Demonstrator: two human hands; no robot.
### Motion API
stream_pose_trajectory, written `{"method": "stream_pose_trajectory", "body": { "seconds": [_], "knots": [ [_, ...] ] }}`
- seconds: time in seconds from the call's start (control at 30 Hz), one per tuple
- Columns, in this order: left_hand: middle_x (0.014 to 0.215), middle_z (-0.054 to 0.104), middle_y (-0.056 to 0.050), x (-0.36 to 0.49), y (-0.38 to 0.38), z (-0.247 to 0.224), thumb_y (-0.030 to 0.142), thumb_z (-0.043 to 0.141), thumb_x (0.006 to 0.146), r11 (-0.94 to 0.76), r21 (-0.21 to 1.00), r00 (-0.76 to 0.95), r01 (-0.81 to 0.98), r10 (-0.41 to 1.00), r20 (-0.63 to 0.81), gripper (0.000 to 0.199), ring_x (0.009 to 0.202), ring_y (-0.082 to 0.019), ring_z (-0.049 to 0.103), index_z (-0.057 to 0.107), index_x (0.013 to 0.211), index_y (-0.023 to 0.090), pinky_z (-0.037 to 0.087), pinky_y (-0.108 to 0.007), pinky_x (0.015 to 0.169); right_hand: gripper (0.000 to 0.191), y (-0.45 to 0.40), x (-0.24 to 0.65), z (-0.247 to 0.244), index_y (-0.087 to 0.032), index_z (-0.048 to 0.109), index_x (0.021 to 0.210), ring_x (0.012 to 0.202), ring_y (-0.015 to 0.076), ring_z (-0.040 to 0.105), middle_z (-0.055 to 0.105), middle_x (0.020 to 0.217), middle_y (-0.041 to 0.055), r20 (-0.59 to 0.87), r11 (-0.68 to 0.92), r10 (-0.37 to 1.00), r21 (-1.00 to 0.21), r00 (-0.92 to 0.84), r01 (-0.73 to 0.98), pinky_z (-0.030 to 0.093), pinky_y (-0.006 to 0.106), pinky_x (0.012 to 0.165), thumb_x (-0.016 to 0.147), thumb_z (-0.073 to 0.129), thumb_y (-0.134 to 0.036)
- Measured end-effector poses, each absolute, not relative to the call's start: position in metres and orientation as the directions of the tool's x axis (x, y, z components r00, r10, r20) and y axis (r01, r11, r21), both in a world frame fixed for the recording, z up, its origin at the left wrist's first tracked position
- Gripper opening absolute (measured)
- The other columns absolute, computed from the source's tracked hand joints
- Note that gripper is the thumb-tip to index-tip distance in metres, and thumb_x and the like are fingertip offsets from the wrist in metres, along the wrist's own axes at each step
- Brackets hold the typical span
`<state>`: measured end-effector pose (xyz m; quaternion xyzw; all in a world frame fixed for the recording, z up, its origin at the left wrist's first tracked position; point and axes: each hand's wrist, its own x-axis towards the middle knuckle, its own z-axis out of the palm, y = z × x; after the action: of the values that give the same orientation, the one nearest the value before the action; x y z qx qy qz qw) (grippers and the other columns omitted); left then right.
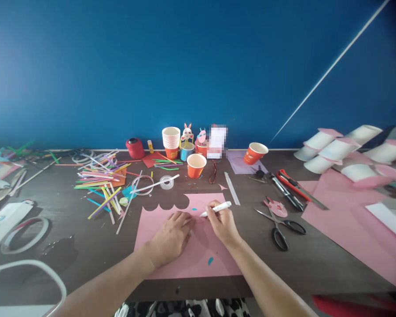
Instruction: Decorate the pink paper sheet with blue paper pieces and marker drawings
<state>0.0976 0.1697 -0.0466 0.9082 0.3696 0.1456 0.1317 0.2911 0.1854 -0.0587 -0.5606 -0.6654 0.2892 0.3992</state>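
A sheet of pink paper (188, 264) with scalloped cut-outs along its far left edge lies in front of me. My left hand (171, 235) rests on it, fingers bent and pressing down on the sheet; whether a small piece lies under the fingertips is hidden. My right hand (223, 222) grips a white marker pen (221, 207), its tip down at the paper close to the left fingertips. Small blue scraps (210, 261) lie on the sheet. To the right are black-handled scissors (279, 226), spread open, beside a pink rabbit-like cut-out (277, 208).
Coloured straws (105, 180) and a tape roll (166, 182) lie to the left. Behind stand an orange paper cup (196, 166), stacked cups (171, 143) and a rabbit figure (187, 134). A red cutter (292, 182), more pink paper (343, 211) and joined white cups (339, 149) are at right.
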Motion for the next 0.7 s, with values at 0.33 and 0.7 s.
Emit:
{"method": "stream_pose_trajectory", "body": {
  "seconds": [0.33, 0.7],
  "knots": [
    [0.114, 0.049, -0.009, 0.0981, 0.1694, -0.0458, 0.017, 0.042, 0.083, -0.692, 0.336, 0.681, 0.639, 0.712, 0.171, 0.034, 0.107, -0.024, 0.042, 0.049, 0.117, 0.018, 0.040, -0.043, 0.091, 0.020, 0.1849, 0.2891, -0.0549, -0.019, 0.048, 0.068, 0.054, 0.0138, 0.050, 0.053, 0.058, 0.0002, 0.243, 0.252, 0.966, -0.795, -0.091, 0.552, 0.036, 0.023, 0.052, 0.086, 0.041, -0.027],
    [0.116, 0.046, -0.010, 0.0971, 0.1688, -0.0464, 0.015, 0.044, 0.081, -0.682, 0.356, 0.675, 0.639, 0.719, 0.167, 0.039, 0.107, -0.024, 0.041, 0.046, 0.120, 0.018, 0.040, -0.042, 0.091, 0.024, 0.1874, 0.2927, -0.0636, -0.018, 0.047, 0.067, 0.047, 0.0119, 0.050, 0.050, 0.050, -0.0022, 0.166, 0.129, 0.984, -0.920, 0.070, 0.369, 0.037, 0.021, 0.046, 0.085, 0.043, -0.034]
  ]
}}
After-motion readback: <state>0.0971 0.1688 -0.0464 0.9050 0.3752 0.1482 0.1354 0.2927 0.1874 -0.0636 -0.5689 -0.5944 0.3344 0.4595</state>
